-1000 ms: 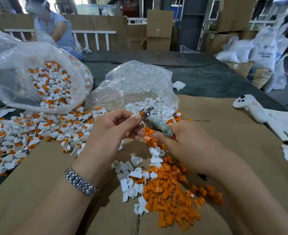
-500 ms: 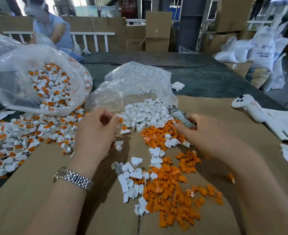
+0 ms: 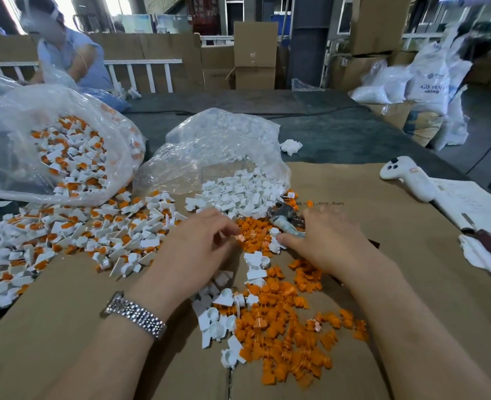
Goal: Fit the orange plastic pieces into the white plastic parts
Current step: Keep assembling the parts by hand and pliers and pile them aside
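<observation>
Reaching over the orange pieces (image 3: pixel 256 235) mid-desk, my left hand (image 3: pixel 198 243) pinches one; white parts (image 3: pixel 238 194) lie just beyond, and my right hand (image 3: pixel 328 241) grips a tool (image 3: pixel 286 219).

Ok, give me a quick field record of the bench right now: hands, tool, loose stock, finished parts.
left hand: fingers pinching an orange piece from the upper heap
right hand: grips the pliers, fingertip on a white part
orange pieces: loose on cardboard
white parts: spilling from clear bag
assembled parts: heap at left
</observation>
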`<state>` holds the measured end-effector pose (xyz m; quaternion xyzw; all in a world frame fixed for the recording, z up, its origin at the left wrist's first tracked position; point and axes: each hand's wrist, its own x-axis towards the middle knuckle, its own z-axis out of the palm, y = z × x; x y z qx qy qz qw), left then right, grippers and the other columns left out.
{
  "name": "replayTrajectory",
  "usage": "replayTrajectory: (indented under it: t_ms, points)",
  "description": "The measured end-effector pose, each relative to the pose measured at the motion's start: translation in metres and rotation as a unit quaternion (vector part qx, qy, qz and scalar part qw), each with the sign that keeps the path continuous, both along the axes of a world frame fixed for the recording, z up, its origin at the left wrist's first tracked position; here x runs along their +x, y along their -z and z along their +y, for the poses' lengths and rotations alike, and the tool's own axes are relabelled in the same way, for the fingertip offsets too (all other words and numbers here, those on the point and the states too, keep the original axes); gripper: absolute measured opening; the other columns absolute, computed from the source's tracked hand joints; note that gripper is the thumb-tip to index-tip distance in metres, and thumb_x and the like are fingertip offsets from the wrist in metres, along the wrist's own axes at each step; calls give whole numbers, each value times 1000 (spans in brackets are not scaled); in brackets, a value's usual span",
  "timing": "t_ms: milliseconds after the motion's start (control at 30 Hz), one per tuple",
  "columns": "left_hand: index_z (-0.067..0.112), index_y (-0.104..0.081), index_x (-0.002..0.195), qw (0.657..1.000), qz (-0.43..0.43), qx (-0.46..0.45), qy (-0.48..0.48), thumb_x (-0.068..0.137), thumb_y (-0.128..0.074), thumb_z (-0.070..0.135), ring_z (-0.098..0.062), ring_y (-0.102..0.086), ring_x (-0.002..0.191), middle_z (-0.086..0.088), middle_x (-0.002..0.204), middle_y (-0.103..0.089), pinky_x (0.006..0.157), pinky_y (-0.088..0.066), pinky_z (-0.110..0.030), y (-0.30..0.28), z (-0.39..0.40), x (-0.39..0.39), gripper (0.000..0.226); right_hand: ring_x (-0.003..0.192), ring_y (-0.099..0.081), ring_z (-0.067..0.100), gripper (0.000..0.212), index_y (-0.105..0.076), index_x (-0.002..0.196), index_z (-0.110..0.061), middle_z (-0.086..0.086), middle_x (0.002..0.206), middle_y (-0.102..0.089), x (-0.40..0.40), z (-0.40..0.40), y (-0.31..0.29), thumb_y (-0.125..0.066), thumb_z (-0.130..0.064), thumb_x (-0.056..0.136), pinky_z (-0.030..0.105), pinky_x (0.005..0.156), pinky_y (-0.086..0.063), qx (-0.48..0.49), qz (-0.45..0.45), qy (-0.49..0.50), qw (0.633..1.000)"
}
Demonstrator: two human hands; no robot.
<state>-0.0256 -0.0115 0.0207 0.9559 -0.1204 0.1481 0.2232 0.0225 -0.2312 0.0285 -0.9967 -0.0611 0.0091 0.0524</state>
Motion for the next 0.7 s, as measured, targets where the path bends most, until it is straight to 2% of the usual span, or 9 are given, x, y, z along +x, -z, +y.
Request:
replayTrajectory:
  t_ms: [100, 200, 267, 400, 500, 600, 700]
  points:
    - [32, -72, 109, 999, 15, 3, 35, 97, -67, 31, 4, -54, 95, 23, 100, -55, 81, -43, -9, 2, -4, 1, 13, 125, -48, 29, 70, -48, 137, -21, 8, 134, -49, -3, 1, -5, -56, -70, 88, 45, 97, -48, 31, -14, -12, 999]
    - [35, -72, 106, 997, 36, -21, 63, 95, -70, 33, 5, -54, 92, 22, 98, -57, 75, -38, -9, 1, -4, 0, 11, 118, -46, 18, 36, -60, 121, -34, -5, 120, -50, -6, 5, -15, -67, -50, 90, 34, 92, -42, 85, -60, -113, 988]
    - [36, -72, 106, 995, 48, -26, 81, 94, -72, 32, 3, -54, 90, 20, 96, -57, 73, -38, -11, 0, -5, -1, 12, 118, -44, 15, 16, -67, 108, -38, -10, 116, -54, -10, 12, -18, -68, -38, 93, 34, 94, -39, 95, -46, -190, 976]
    - [35, -73, 116, 991, 76, 6, 112, 96, -68, 41, 0, -55, 96, 20, 105, -57, 81, -47, -22, 0, -7, -1, 22, 116, -41, 15, 19, -68, 114, -39, -11, 115, -56, -11, 19, -10, -65, -37, 95, 37, 99, -35, 27, -27, -236, 971]
    - [39, -71, 122, 987, 98, 37, 120, 98, -62, 46, 0, -55, 98, 20, 112, -54, 86, -51, -28, 1, -7, -2, 26, 114, -44, 14, 16, -69, 110, -37, -12, 107, -55, -10, 17, -9, -64, -42, 95, 38, 99, -35, 32, -38, -226, 973]
    - [42, -70, 119, 986, 95, 41, 128, 98, -64, 41, 1, -55, 96, 23, 113, -52, 85, -52, -28, 2, -6, -2, 22, 111, -46, 15, 17, -67, 104, -33, -9, 107, -58, -9, 18, -9, -65, -46, 93, 39, 99, -38, 43, -49, -212, 975]
    - [42, -72, 115, 987, 91, 23, 133, 94, -69, 46, 3, -56, 95, 25, 109, -52, 83, -50, -24, 4, -6, -1, 22, 109, -47, 14, 16, -64, 101, -30, -8, 106, -58, -9, 18, -8, -66, -44, 93, 36, 94, -39, 53, -54, -209, 975]
